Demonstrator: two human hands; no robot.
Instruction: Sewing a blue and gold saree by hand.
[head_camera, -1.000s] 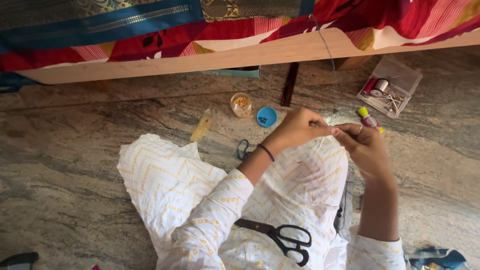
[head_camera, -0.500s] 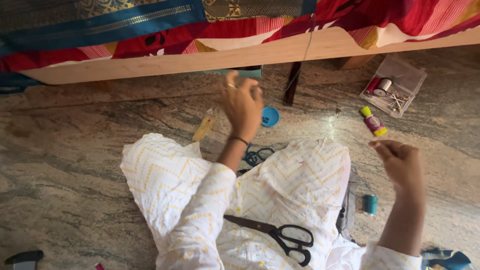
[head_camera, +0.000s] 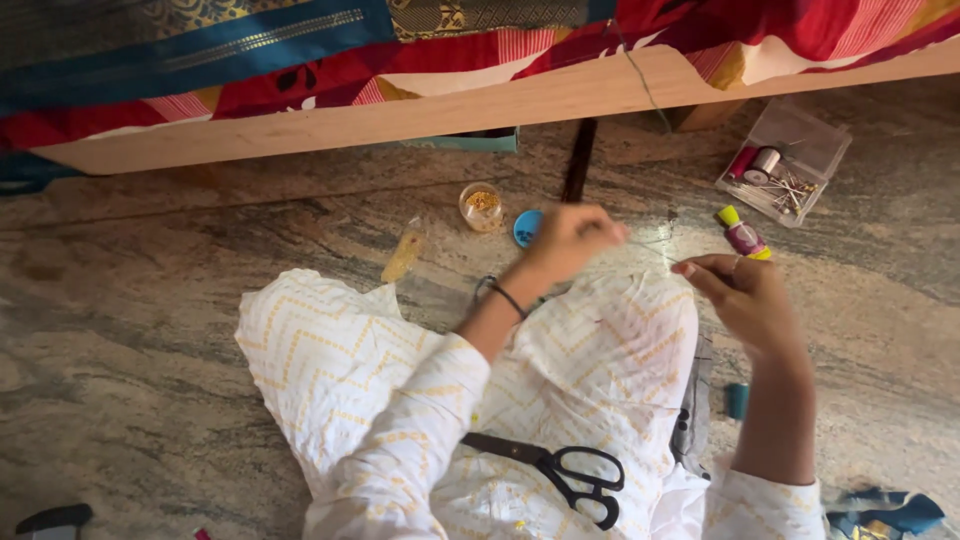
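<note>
Here the left hand (head_camera: 565, 240) and right hand (head_camera: 745, 300), both pinched shut, stretch a thread (head_camera: 650, 250) between them, apparently threading; steady fingertip aim comes next.

A grey-brown veined stone floor (head_camera: 150, 330) spreads beneath and to both sides of the hands, lit softly and evenly. Beyond the hands runs a pale wooden frame (head_camera: 400, 120), stretched with red, blue and gold patterned cloth (head_camera: 280, 50). A dark post (head_camera: 578, 160) stands under the frame, just past the hands.
</note>
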